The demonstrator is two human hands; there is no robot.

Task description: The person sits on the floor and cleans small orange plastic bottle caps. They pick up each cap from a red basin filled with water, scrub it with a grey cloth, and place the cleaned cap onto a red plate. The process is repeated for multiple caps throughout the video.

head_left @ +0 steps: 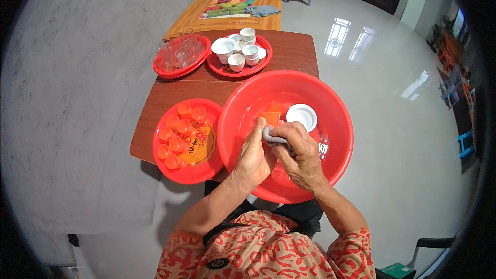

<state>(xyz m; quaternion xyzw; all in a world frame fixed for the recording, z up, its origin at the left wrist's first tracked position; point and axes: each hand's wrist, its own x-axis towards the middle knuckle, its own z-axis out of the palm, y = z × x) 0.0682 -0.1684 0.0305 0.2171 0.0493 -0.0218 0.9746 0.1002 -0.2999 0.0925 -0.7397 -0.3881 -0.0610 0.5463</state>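
Note:
Over the large red basin point(338, 124), my two hands meet. My right hand point(305, 157) is closed round a grey cloth point(272, 137) and presses it against my left hand point(253, 157). The fingers of my left hand curl inward; what lies inside them is hidden by the cloth and my right hand. Just beyond the fingertips shows an orange plastic piece point(269, 118), perhaps a cup; I cannot tell if it is held or lies in the basin. A white round dish point(301, 117) rests in the basin, beside my right hand.
Left of the basin, a red tray point(181, 176) holds several small orange cups point(176, 143). Farther back stand a red tray of clear glasses point(181, 51) and another with white cups point(236, 62). All rest on a brown table point(289, 51), with a lighter wooden table point(186, 15) behind.

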